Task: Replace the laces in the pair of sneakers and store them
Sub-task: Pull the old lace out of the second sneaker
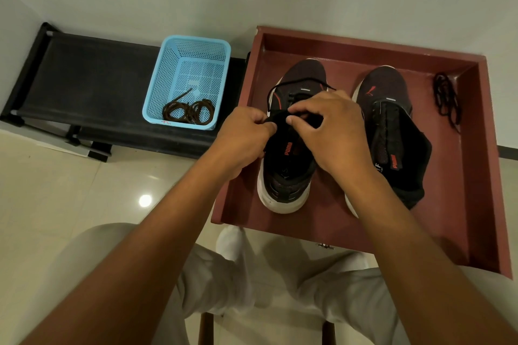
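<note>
Sneakers [286, 148]: 2 in tray [476, 148] | 2 hands' grips [246, 131] [330, 126] pinch 1 lace [297, 82]

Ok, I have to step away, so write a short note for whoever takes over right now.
Left hand and right hand: both pinch at the tongue of the left sneaker, black lace looped loose over its toe.
Right sneaker: laced, beside it in the red tray.
Spare black lace: tray's right edge.
Brown laces: in blue basket.
Left: finish lacing, store the pair.
</note>
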The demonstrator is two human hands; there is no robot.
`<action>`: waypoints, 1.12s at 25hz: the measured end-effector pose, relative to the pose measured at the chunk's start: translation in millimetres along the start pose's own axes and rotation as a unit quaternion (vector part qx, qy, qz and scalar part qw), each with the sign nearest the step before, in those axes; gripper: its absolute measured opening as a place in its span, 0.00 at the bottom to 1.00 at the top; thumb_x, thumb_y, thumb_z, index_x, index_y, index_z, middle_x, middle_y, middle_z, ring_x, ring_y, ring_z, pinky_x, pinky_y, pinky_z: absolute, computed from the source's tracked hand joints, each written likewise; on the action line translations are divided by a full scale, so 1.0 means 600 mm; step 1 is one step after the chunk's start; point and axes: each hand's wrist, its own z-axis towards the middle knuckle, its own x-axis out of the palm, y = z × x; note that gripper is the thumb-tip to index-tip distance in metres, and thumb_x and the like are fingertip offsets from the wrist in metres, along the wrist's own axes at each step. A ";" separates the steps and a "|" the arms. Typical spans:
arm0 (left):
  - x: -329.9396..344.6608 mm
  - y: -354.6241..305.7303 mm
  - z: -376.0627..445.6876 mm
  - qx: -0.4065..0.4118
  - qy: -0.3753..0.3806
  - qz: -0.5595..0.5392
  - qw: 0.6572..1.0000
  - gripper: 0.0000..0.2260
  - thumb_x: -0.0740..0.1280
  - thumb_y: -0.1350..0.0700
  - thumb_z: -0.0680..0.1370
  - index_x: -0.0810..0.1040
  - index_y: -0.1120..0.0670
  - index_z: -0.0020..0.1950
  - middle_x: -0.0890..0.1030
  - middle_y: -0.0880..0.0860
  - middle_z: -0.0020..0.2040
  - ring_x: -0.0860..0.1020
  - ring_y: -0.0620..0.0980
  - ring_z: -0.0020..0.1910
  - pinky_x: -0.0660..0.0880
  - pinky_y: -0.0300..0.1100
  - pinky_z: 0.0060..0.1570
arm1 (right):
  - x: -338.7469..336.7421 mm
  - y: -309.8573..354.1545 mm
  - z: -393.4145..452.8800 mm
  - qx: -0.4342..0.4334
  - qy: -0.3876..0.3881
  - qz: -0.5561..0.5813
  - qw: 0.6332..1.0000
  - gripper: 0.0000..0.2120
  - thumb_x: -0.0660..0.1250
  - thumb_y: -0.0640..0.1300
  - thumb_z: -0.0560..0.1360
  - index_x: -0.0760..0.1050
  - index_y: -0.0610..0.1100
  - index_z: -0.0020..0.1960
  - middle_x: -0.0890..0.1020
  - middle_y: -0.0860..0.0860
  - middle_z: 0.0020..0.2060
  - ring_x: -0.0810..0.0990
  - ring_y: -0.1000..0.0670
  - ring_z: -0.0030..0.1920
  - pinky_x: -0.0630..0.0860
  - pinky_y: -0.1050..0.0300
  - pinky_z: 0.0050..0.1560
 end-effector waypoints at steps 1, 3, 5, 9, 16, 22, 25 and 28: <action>0.000 0.000 0.000 0.000 -0.001 0.000 1.000 0.08 0.68 0.58 0.82 0.81 0.59 0.45 0.80 0.56 0.38 0.78 0.48 0.34 0.76 0.37 0.31 | 0.001 0.000 0.001 -0.005 0.002 -0.017 1.000 0.05 0.75 0.51 0.75 0.86 0.54 0.51 0.79 0.61 0.43 0.76 0.52 0.54 0.73 0.52 0.57; 0.000 -0.001 0.000 -0.001 -0.002 0.002 1.000 0.08 0.68 0.58 0.82 0.81 0.59 0.45 0.80 0.56 0.38 0.78 0.48 0.33 0.76 0.37 0.31 | 0.001 -0.001 0.001 -0.011 0.004 -0.030 0.999 0.03 0.74 0.50 0.76 0.86 0.54 0.49 0.80 0.60 0.43 0.75 0.52 0.54 0.73 0.48 0.58; -0.001 -0.002 -0.001 -0.003 -0.001 0.005 1.000 0.08 0.68 0.58 0.82 0.81 0.58 0.45 0.81 0.57 0.39 0.78 0.49 0.33 0.77 0.38 0.32 | -0.001 -0.001 -0.001 -0.014 -0.004 -0.020 1.000 0.02 0.72 0.49 0.77 0.84 0.54 0.47 0.81 0.59 0.44 0.76 0.52 0.54 0.73 0.49 0.58; -0.003 -0.002 -0.001 -0.006 0.000 0.004 1.000 0.08 0.68 0.58 0.82 0.82 0.61 0.48 0.83 0.60 0.42 0.79 0.51 0.35 0.78 0.40 0.34 | -0.015 -0.005 0.005 0.018 -0.056 0.020 0.998 0.03 0.70 0.47 0.79 0.82 0.51 0.47 0.81 0.58 0.44 0.76 0.51 0.54 0.68 0.66 0.53; -0.007 -0.001 0.001 -0.007 0.013 -0.003 1.000 0.07 0.68 0.58 0.82 0.81 0.59 0.46 0.81 0.56 0.39 0.79 0.51 0.35 0.77 0.42 0.36 | -0.057 -0.012 0.015 0.086 -0.223 0.000 0.971 0.05 0.69 0.50 0.78 0.83 0.52 0.47 0.73 0.55 0.45 0.72 0.54 0.51 0.65 0.72 0.48; -0.012 -0.005 0.001 -0.011 0.028 -0.007 1.000 0.06 0.68 0.59 0.81 0.81 0.60 0.47 0.81 0.56 0.39 0.79 0.49 0.35 0.79 0.42 0.36 | -0.063 -0.019 0.014 0.128 -0.179 0.025 0.975 0.09 0.69 0.45 0.79 0.83 0.48 0.58 0.79 0.59 0.34 0.79 0.60 0.36 0.77 0.67 0.42; -0.012 -0.009 0.002 -0.012 0.027 -0.003 1.000 0.06 0.69 0.58 0.80 0.81 0.60 0.46 0.81 0.56 0.39 0.79 0.49 0.34 0.79 0.41 0.35 | -0.064 -0.006 0.008 0.137 -0.147 0.042 0.979 0.16 0.70 0.45 0.79 0.78 0.48 0.66 0.81 0.57 0.45 0.80 0.60 0.43 0.78 0.65 0.46; -0.011 -0.015 0.006 -0.007 0.015 0.025 1.000 0.07 0.72 0.56 0.78 0.81 0.60 0.47 0.83 0.56 0.40 0.83 0.54 0.34 0.83 0.46 0.37 | -0.053 0.018 -0.014 0.166 -0.070 0.029 0.983 0.09 0.74 0.52 0.76 0.80 0.49 0.51 0.81 0.57 0.38 0.81 0.58 0.38 0.82 0.55 0.44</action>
